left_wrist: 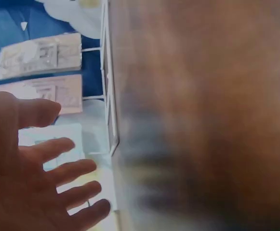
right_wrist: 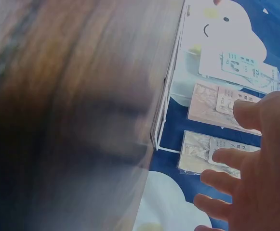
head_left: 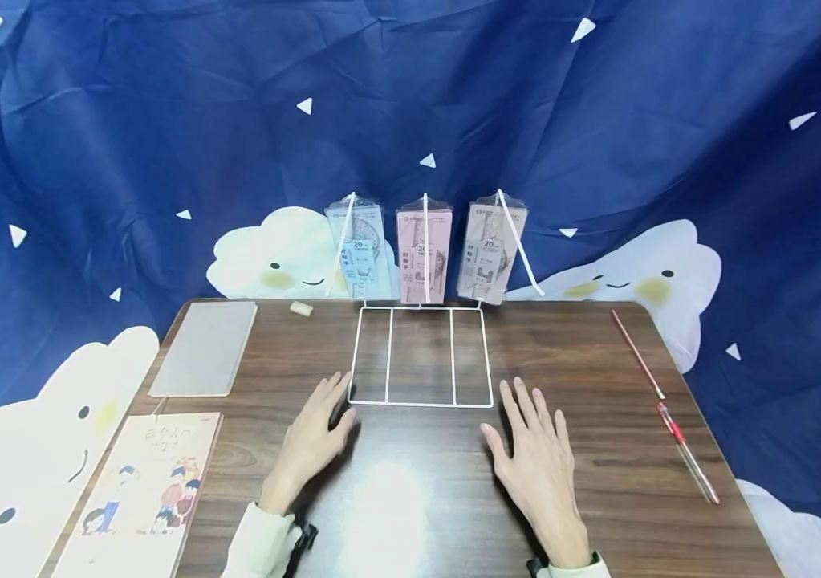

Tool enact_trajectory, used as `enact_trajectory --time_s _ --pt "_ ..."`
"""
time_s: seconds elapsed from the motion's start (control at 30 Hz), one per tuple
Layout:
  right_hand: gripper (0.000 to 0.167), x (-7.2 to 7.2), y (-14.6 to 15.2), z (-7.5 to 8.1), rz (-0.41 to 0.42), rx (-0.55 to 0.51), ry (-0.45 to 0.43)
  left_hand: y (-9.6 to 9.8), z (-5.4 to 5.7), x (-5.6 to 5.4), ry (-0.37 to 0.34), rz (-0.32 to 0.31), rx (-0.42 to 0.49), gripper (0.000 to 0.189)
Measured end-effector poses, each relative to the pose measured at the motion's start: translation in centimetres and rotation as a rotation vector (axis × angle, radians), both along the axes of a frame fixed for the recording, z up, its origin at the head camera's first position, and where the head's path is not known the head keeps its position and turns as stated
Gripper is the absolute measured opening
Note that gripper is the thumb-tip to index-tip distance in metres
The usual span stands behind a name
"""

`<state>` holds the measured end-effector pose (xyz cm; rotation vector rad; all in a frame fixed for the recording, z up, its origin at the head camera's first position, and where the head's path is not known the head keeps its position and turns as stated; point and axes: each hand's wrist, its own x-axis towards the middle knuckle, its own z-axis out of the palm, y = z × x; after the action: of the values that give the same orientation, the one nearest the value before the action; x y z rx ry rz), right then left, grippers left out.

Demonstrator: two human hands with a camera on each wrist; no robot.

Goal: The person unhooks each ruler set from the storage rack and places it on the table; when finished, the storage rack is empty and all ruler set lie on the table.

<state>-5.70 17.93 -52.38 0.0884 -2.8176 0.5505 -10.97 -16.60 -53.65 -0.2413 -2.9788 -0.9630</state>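
A white wire display rack [head_left: 420, 405] stands at the back of the brown table, its flat base toward me. From its hooks hang three flat packets: a blue packet [head_left: 363, 253] on the left, a pink packet [head_left: 410, 233] in the middle and a greyish packet [head_left: 478, 233] on the right. My left hand [head_left: 314, 437] rests near the base's front left corner, fingers relaxed and holding nothing. To the right of the base's front corner lies my right hand [head_left: 536, 461], fingers spread and nothing in them. Both wrist views show the packets beyond the spread fingers.
At the left lie a grey notebook [head_left: 204, 349] and, nearer me, a book with cartoon figures [head_left: 146, 482]. A small beige piece [head_left: 301, 308] sits at the back edge. Along the right edge are a thin reddish stick [head_left: 637, 353] and a red-and-clear pen [head_left: 688, 453]. A blue cloth [head_left: 164, 144] hangs behind.
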Motion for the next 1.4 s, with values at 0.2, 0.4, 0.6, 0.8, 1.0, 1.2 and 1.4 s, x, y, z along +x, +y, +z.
enact_trajectory --time_s 0.2,0.4,0.6,0.8,1.0,1.2,1.4 --pt "0.069 0.1 -0.2 -0.1 0.0 -0.009 -0.007 -0.6 -0.7 -2.6 -0.025 -0.011 -0.03 0.063" --pt "0.068 0.0 -0.2 0.1 0.0 -0.009 0.002 -1.7 -1.8 -4.0 0.057 -0.07 -0.052 0.064" --pt "0.067 0.0 -0.1 0.1 -0.002 -0.029 -0.002 -2.6 -3.2 -4.5 0.16 -0.134 0.048 0.064" --pt "0.063 -0.3 -0.3 0.1 0.002 -0.07 0.042 -2.5 -4.0 -4.8 0.168 -0.2 0.188 0.054" --pt "0.057 -1.0 -0.1 0.2 0.021 -0.149 0.099 -2.1 -4.0 -5.3 0.15 -0.218 0.211 0.048" --pt "0.049 -2.6 0.5 0.5 0.021 -0.278 0.124 -1.9 -4.0 -5.7 0.155 -0.225 0.226 0.049" --pt "0.04 -6.2 1.3 2.0 0.004 -0.353 0.177 -1.5 -4.0 -6.0 0.158 -0.229 0.255 0.05"
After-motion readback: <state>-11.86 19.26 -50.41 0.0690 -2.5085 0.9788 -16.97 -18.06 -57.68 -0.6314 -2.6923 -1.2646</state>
